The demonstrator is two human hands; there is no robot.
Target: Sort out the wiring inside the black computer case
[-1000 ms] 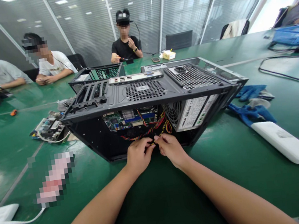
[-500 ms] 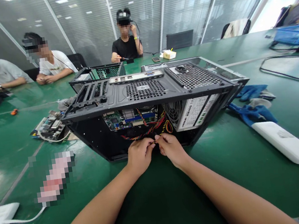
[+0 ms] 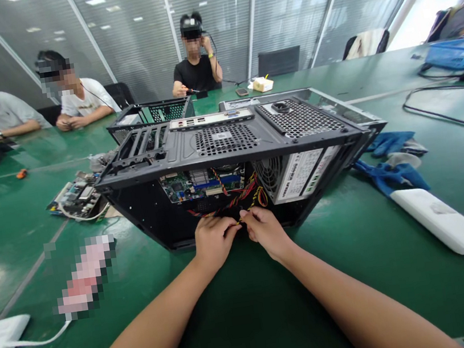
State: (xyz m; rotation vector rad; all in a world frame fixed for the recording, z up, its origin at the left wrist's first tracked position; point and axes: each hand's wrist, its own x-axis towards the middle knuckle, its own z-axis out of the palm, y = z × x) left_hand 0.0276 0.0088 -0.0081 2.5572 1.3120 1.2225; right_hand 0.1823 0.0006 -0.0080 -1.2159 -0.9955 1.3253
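Left hand (image 3: 214,242) and right hand (image 3: 267,234) pinch the twisted cable (image 3: 240,222) (partly yellow) between their fingertips.

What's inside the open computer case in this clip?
Inside the case: a green circuit board, a power supply and red, black and yellow wires. The hands hide part of the wiring; the dark floor's contents can't be made out.

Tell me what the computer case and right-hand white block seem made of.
The computer case looks like sheet metal, dull dark grey, judging by its thin edges and punched vents. The white block seems smooth, satin plastic with rounded corners, though coated metal is possible.
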